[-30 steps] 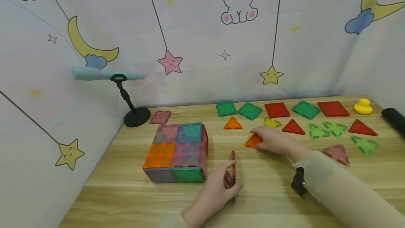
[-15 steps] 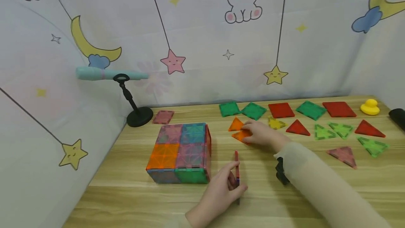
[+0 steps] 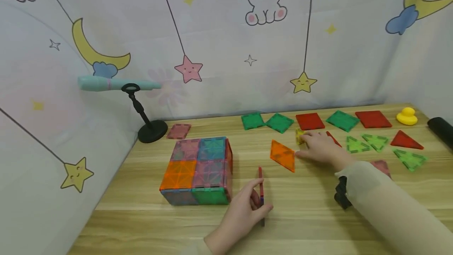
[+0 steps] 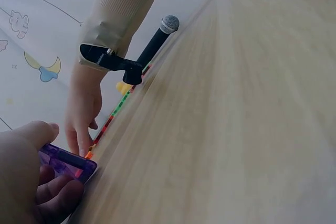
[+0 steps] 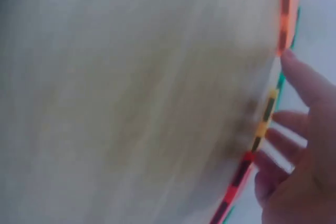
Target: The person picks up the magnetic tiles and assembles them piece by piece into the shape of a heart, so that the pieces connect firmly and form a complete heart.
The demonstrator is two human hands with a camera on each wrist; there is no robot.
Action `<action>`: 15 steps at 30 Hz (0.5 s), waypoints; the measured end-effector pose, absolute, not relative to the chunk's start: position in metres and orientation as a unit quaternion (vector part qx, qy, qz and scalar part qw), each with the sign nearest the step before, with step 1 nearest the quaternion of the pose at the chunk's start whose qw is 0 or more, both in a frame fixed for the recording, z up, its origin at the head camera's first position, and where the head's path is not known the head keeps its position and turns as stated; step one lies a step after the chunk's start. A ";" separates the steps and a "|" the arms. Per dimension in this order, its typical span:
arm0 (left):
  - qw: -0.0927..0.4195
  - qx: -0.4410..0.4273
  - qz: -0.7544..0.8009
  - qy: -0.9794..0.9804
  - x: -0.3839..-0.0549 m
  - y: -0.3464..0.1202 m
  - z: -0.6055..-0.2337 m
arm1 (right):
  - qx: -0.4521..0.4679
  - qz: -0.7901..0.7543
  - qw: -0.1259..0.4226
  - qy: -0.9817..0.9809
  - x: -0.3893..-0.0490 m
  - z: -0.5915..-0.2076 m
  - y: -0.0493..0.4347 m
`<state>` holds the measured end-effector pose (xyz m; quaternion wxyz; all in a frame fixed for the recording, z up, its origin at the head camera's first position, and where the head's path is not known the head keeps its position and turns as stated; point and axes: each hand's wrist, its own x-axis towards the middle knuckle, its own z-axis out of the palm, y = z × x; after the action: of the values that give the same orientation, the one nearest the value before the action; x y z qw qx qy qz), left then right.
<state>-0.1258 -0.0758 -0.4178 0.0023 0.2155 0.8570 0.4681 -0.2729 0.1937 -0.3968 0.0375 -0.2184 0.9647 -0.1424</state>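
Observation:
My left hand (image 3: 242,209) holds upright magnetic tiles (image 3: 261,184), seen edge-on with red and purple edges; a purple one (image 4: 65,161) shows in the left wrist view. To their left stands a box built of magnetic tiles (image 3: 194,174), with pink, blue and orange squares on top. My right hand (image 3: 323,149) is over the yellow triangle tile (image 3: 299,136), partly covering it and a red triangle tile (image 3: 334,139). Its fingers are spread and only loosely bent. Close to its thumb lie two orange triangle tiles (image 3: 282,156), edge to edge as a slanted four-sided shape.
Green square tiles (image 3: 253,121) and red ones (image 3: 310,121) lie along the back. Light-green triangles (image 3: 409,159) and a yellow duck (image 3: 406,116) are at right. A black-handled microphone (image 4: 157,40) lies at the far right. A black stand (image 3: 152,131) holds a teal stick-like object (image 3: 109,83).
My right hand first slid one orange triangle left to the other, and the two now lie joined and turned. It then moved right to the yellow triangle. My left hand kept its hold.

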 end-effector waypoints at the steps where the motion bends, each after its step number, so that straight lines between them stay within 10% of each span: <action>1: 0.002 0.216 0.468 0.857 -0.126 -0.076 -0.418 | -0.213 -0.139 0.038 0.966 -0.274 -0.398 0.195; 15: 0.003 0.220 0.470 0.855 -0.128 -0.078 -0.422 | -0.313 -0.196 0.101 0.924 -0.276 -0.396 0.177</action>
<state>-0.1278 -0.0779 -0.4220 0.0034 0.2201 0.8548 0.4699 -0.2757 0.1775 -0.3957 0.1011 -0.3132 0.9237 -0.1963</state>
